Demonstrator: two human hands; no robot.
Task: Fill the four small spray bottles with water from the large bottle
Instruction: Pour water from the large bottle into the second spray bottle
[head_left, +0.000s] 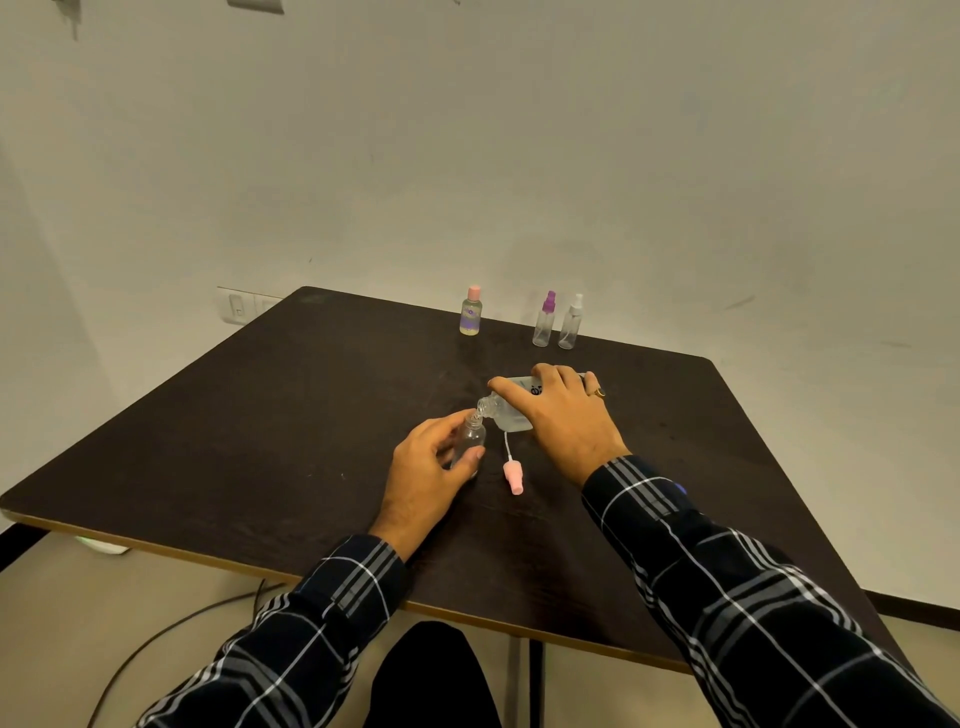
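My left hand (426, 470) grips a small clear spray bottle (471, 436), uncapped and upright on the dark table (260, 441). My right hand (558, 415) holds the large clear bottle (506, 413) tipped on its side, its open mouth touching the small bottle's neck. A pink spray cap (513, 475) with its white dip tube lies on the table between my hands. At the far edge stand a small bottle with a purple sprayer (544, 319) and one with a white sprayer (570, 322), both looking empty.
A pink-capped bottle with a label and yellowish liquid (471, 310) stands at the far edge, left of the two sprayers. A wall lies close behind the table, with a socket plate (239, 306) at the left. A cable (171, 631) runs on the floor below.
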